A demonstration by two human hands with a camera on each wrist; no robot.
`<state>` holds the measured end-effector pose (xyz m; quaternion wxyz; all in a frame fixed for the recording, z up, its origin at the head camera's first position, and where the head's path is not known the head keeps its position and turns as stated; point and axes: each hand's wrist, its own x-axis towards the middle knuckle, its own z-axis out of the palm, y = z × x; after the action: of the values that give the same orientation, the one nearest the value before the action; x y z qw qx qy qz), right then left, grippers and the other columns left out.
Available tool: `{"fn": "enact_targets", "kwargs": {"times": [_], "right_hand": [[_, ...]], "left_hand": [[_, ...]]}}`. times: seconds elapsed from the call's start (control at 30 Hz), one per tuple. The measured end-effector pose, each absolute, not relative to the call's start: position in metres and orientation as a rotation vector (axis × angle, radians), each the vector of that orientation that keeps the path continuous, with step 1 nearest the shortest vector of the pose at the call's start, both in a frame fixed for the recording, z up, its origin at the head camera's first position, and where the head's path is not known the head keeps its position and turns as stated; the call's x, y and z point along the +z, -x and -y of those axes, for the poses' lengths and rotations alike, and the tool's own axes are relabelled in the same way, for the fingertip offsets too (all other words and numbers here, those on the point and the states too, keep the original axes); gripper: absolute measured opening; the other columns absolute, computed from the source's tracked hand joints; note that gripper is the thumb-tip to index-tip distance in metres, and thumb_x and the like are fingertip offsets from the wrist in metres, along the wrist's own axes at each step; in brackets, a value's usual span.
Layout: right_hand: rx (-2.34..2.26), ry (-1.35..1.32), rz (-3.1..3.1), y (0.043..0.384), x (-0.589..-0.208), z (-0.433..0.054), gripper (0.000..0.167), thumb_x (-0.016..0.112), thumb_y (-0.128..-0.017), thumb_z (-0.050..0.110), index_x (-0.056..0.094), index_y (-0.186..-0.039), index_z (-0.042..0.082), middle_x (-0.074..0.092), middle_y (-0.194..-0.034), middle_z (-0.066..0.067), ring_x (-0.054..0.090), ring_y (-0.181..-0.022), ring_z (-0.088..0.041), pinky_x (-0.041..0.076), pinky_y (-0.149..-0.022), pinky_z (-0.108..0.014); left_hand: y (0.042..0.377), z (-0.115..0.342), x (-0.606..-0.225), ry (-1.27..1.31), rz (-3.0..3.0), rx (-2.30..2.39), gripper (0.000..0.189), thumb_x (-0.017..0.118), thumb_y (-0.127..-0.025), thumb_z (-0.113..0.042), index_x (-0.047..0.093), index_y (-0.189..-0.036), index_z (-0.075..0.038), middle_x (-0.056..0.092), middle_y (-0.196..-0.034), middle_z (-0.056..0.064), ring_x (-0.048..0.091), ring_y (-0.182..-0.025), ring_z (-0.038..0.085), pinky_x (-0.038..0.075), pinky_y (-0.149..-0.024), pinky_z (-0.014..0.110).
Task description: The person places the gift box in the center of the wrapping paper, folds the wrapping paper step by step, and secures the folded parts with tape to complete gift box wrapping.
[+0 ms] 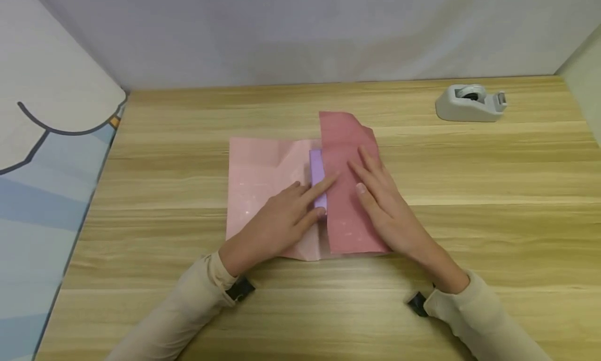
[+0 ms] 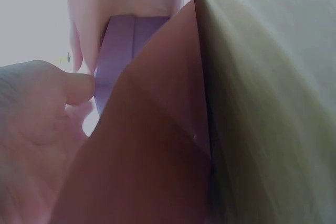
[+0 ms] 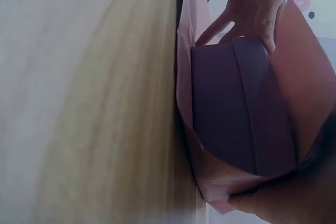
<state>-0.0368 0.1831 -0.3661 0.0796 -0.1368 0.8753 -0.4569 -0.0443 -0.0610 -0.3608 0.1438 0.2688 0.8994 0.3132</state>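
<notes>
A purple box [image 1: 317, 178] sits on a large sheet of pink wrapping paper [image 1: 253, 163]. The paper's darker pink side [image 1: 345, 134] is folded over from the right and covers most of the box. My left hand [image 1: 277, 220] reaches across the pale part of the sheet, its index finger extended onto the box and the flap's edge, its thumb by the box's near edge. My right hand [image 1: 387, 209] rests on the folded flap with its fingers extended. In the right wrist view, the end of the box [image 3: 226, 98] shows inside the paper, with left-hand fingers [image 3: 268, 30] touching its far end.
A white tape dispenser [image 1: 469, 104] stands at the back right of the wooden table [image 1: 164, 194]. Behind the table rises a pale wall [image 1: 300, 32], and a panel with a cartoon print [image 1: 42, 209] borders the left side. Black wrist devices [image 1: 240, 289] sit at both cuffs.
</notes>
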Motion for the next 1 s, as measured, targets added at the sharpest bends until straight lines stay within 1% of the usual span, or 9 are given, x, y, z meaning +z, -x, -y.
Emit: {"fn": "enact_targets", "kwargs": {"times": [0.1, 0.23, 0.33, 0.4, 0.47, 0.6, 0.73, 0.87, 1.0], "right_hand": [[-1.454, 0.367, -2.588, 0.038, -0.366, -0.183, 0.054, 0.039, -0.113, 0.027, 0.031, -0.165, 0.016, 0.009, -0.177, 0.005, 0.000, -0.165, -0.023, 0.004, -0.133, -0.057], [-1.877, 0.064, -2.325, 0.044, -0.362, -0.186, 0.058, 0.041, -0.112, 0.022, 0.023, -0.167, 0.015, 0.015, -0.177, 0.003, 0.013, -0.164, -0.017, 0.014, -0.134, -0.045], [-1.989, -0.148, -2.139, 0.051, -0.360, -0.190, 0.063, 0.041, -0.113, 0.028, 0.016, -0.168, 0.013, 0.016, -0.177, 0.000, 0.017, -0.163, -0.015, 0.017, -0.133, -0.041], [-1.916, -0.173, -2.103, 0.055, -0.362, -0.192, 0.065, 0.039, -0.113, 0.032, 0.012, -0.168, 0.011, 0.015, -0.177, -0.002, 0.013, -0.163, -0.015, 0.014, -0.134, -0.041], [-1.833, -0.158, -2.099, 0.057, -0.364, -0.192, 0.066, 0.039, -0.113, 0.034, 0.010, -0.168, 0.011, 0.015, -0.176, -0.001, 0.012, -0.163, -0.014, 0.013, -0.134, -0.042], [-1.777, -0.109, -2.123, 0.057, -0.367, -0.192, 0.067, 0.041, -0.113, 0.034, 0.011, -0.169, 0.013, 0.019, -0.175, -0.001, 0.016, -0.162, -0.016, 0.015, -0.133, -0.046], [-1.731, -0.079, -2.125, 0.055, -0.366, -0.193, 0.071, 0.045, -0.112, 0.035, 0.007, -0.169, 0.017, 0.020, -0.175, -0.004, 0.029, -0.156, -0.024, 0.024, -0.130, -0.051], [-1.651, -0.054, -2.139, 0.049, -0.360, -0.195, 0.075, 0.048, -0.111, 0.035, 0.004, -0.169, 0.021, 0.018, -0.175, -0.005, 0.031, -0.154, -0.026, 0.025, -0.128, -0.053], [-1.543, -0.023, -2.175, 0.040, -0.354, -0.198, 0.074, 0.046, -0.112, 0.035, 0.002, -0.169, 0.018, 0.017, -0.175, -0.010, 0.029, -0.155, -0.029, 0.023, -0.129, -0.057]], "left_hand": [[0.043, 0.060, -0.361, -0.850, -2.627, 0.825, 0.053, 0.041, -0.113, -0.038, 0.028, -0.164, -0.041, 0.059, -0.142, 0.012, 0.059, -0.118, 0.024, 0.054, -0.100, 0.047], [0.042, 0.059, -0.361, -0.858, -2.665, 0.799, 0.052, 0.041, -0.113, -0.038, 0.030, -0.163, -0.041, 0.062, -0.131, 0.012, 0.059, -0.107, 0.022, 0.056, -0.092, 0.044], [0.043, 0.059, -0.361, -0.852, -2.654, 0.813, 0.052, 0.041, -0.113, -0.039, 0.028, -0.163, -0.042, 0.061, -0.142, 0.020, 0.062, -0.122, 0.028, 0.055, -0.101, 0.047], [0.043, 0.058, -0.361, -0.853, -2.641, 0.818, 0.053, 0.041, -0.113, -0.039, 0.026, -0.164, -0.041, 0.056, -0.150, 0.026, 0.058, -0.136, 0.033, 0.052, -0.110, 0.050], [0.043, 0.058, -0.361, -0.864, -2.640, 0.806, 0.055, 0.041, -0.113, -0.039, 0.023, -0.165, -0.038, 0.053, -0.153, 0.025, 0.054, -0.143, 0.035, 0.048, -0.114, 0.054], [0.043, 0.056, -0.362, -0.905, -2.674, 0.761, 0.061, 0.044, -0.112, -0.036, 0.018, -0.167, -0.032, 0.068, -0.138, 0.020, 0.064, -0.130, 0.033, 0.050, -0.108, 0.054], [0.043, 0.055, -0.362, -0.888, -2.709, 0.740, 0.065, 0.049, -0.111, -0.034, 0.019, -0.168, -0.028, 0.073, -0.125, 0.019, 0.069, -0.118, 0.031, 0.053, -0.102, 0.053], [0.042, 0.053, -0.359, -0.836, -2.718, 0.709, 0.066, 0.051, -0.110, -0.032, 0.019, -0.168, -0.028, 0.071, -0.133, 0.018, 0.067, -0.127, 0.030, 0.051, -0.104, 0.055], [0.043, 0.053, -0.357, -0.841, -2.710, 0.698, 0.065, 0.050, -0.110, -0.030, 0.019, -0.167, -0.027, 0.069, -0.137, 0.018, 0.065, -0.131, 0.031, 0.050, -0.105, 0.056]]}}
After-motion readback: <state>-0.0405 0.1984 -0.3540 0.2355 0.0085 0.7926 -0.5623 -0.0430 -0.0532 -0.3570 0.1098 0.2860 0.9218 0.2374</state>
